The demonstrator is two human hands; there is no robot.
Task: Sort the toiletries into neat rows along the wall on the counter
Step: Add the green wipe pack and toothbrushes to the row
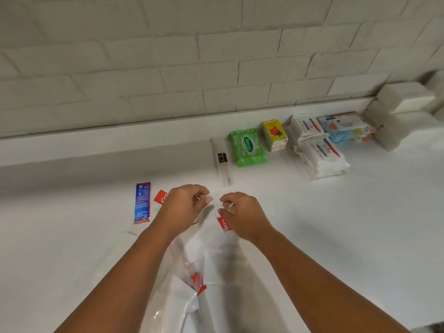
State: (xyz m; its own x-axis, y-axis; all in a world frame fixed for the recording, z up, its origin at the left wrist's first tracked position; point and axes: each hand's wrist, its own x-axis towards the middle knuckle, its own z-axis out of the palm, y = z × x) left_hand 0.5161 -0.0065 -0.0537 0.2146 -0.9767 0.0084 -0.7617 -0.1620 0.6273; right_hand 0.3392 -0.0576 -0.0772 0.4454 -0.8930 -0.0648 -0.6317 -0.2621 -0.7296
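Left hand (185, 207) and right hand (242, 217) close together above white table (360, 224), mid-frame. Right fingers curled, pinching top end of red Colgate pack (224, 224). Left fingers curled, thumb against forefinger; cannot tell what they grip. Second red Colgate pack (161, 197) just behind left hand, blue Colgate box (142, 203) beside it. Row near wall (168, 68): toothbrush pack (222, 159), green Sanicare wipes (247, 147), yellow tissue pack (275, 134), Dove wipes (319, 155), blue wipes pack (346, 127). Plastic bag (187, 296) under forearms.

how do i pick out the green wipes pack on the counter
Follow the white brick wall down to the row of packs on the counter. The green wipes pack lies between a clear tube and a yellow pack. It alone is green.
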